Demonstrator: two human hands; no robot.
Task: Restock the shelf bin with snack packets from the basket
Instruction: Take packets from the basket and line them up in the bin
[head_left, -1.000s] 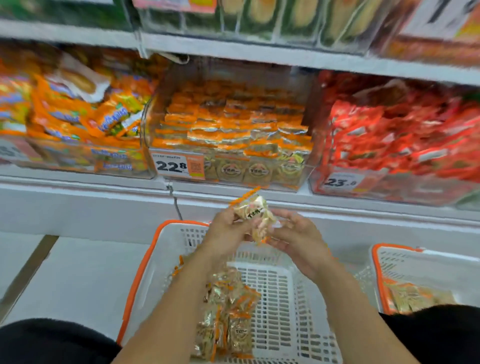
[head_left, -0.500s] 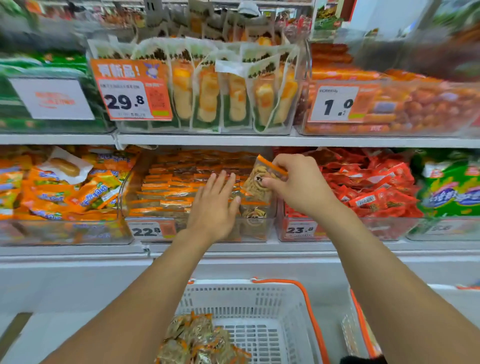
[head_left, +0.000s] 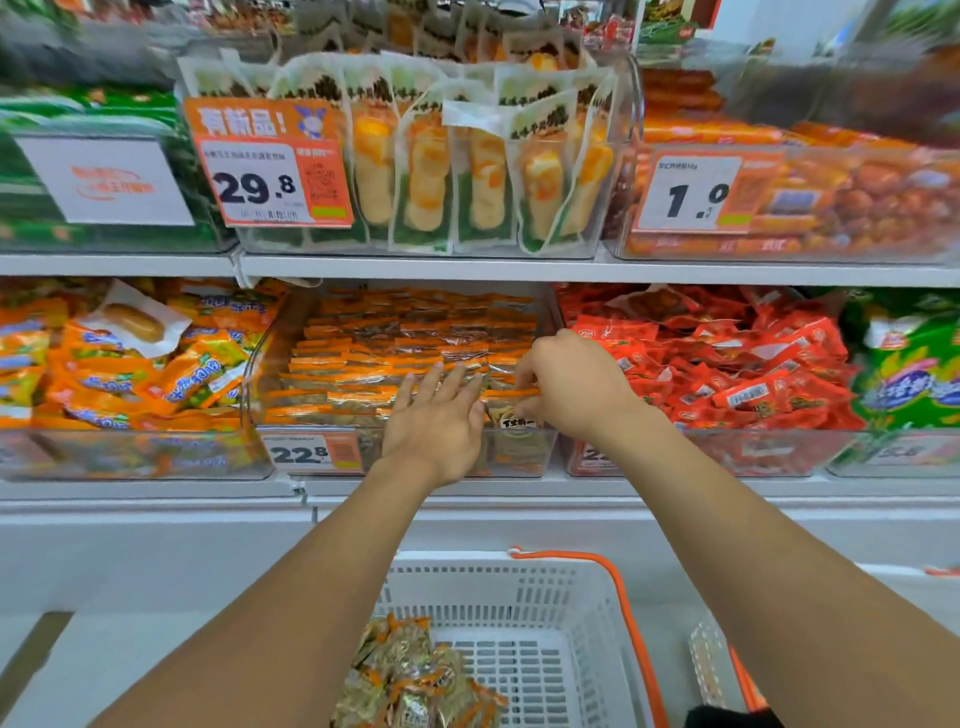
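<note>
Right hand (head_left: 569, 384), fingers curled down and pinched on a packet (head_left: 514, 420) at the front right corner of the bin (head_left: 311, 332), apparently seating it upright in the front row; left hand (head_left: 434, 423), fingers spread flat and holding nothing, lies on the rows just beside it, probably pressing them back to keep a gap; bin of clear rigid plastic, rounded at the corners, its front wall carrying a price tag (head_left: 309, 453); contents stacked in tidy rows, each packet a small flat pouch of glossy clear film with an orange sealed edge and brownish filling; the bin looks nearly full; neighbouring bins hold loose orange packs (head_left: 130, 364) on the left and red packs (head_left: 727, 364) on the right, heaped rather than rowed; below the shelf, a white basket (head_left: 545, 613) of perforated plastic with an orange handle, set directly under the bin for a short reach; the remaining packets (head_left: 410, 680) lie crumpled in its left corner, so restocking is judged unfinished.
</note>
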